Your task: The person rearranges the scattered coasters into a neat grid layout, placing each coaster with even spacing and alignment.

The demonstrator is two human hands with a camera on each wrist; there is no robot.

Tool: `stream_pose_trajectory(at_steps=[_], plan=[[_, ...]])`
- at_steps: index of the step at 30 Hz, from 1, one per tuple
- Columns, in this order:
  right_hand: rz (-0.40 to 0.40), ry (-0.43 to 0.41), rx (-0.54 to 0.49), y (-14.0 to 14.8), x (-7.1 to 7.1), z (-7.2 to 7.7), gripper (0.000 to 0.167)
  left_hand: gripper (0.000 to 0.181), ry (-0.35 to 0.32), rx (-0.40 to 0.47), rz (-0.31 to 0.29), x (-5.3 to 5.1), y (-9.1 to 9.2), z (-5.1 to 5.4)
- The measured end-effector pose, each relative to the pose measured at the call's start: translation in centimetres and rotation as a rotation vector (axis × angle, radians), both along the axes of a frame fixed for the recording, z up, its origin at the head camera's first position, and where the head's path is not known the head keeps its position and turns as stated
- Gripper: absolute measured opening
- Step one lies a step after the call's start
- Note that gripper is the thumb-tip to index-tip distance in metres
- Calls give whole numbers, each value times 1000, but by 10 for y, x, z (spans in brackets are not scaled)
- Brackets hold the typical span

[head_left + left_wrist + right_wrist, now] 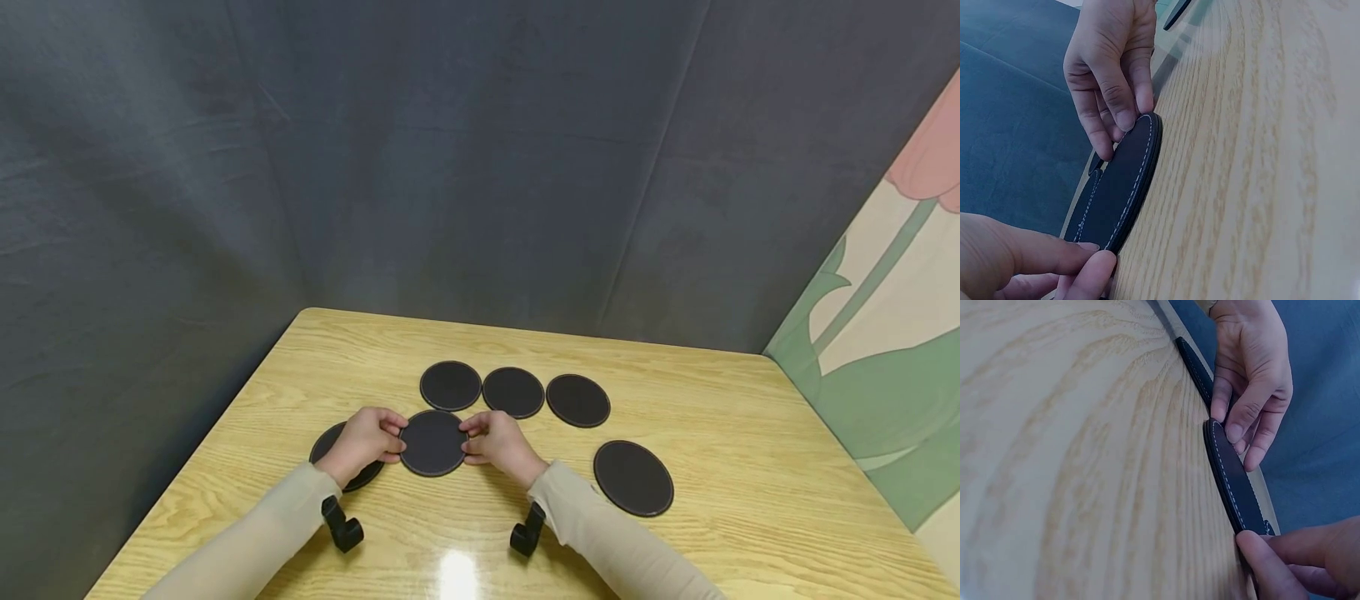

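Note:
A round black coaster [433, 443] with pale edge stitching lies between the two hands. In the left wrist view this coaster [1129, 175] has an edge that looks layered, like two stacked discs. My left hand [369, 442] holds its left rim between thumb and fingers. On the opposite rim, my right hand [498, 443] pinches with thumb and fingertips. Both hands also show in the right wrist view, where the coaster [1235, 481] is seen edge-on. Another black coaster [365, 475] lies partly hidden beneath my left hand and wrist.
Behind the held coaster, a row has a left coaster [450, 385], a middle coaster [513, 392] and a right coaster [578, 400]. One more coaster [633, 477] lies right of my right hand. Dark curtains [480, 167] border the wooden table [750, 467].

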State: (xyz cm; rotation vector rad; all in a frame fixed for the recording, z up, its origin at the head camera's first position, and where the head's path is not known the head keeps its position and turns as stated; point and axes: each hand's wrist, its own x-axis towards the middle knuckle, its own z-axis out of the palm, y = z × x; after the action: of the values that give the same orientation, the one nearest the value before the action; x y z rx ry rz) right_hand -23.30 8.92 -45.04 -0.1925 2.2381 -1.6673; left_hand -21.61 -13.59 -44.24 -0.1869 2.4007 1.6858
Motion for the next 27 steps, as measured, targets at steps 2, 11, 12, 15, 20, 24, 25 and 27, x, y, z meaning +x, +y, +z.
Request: stream_pose_trajectory(at_steps=[2, 11, 12, 15, 20, 24, 25, 27], plan=[[3, -2, 8, 0, 0, 1, 28, 31, -1, -4, 2, 0, 1, 1], [7, -8, 32, 0, -2, -1, 26, 31, -10, -14, -12, 0, 1, 0], [6, -10, 32, 0, -2, -1, 26, 31, -11, -16, -13, 0, 1, 0], [6, -13, 31, 0, -2, -1, 26, 32, -13, -23, -14, 0, 1, 0], [6, -10, 35, -1, -2, -1, 27, 32, -17, -32, -13, -1, 0, 2], [6, -13, 45, -1, -3, 0, 26, 33, -20, -38, -16, -2, 0, 2], [6, -15, 46, -1, -3, 0, 26, 33, -17, -43, -21, -2, 0, 2], [6, -17, 48, -1, -3, 1, 26, 33, -17, -45, -22, -3, 0, 2]])
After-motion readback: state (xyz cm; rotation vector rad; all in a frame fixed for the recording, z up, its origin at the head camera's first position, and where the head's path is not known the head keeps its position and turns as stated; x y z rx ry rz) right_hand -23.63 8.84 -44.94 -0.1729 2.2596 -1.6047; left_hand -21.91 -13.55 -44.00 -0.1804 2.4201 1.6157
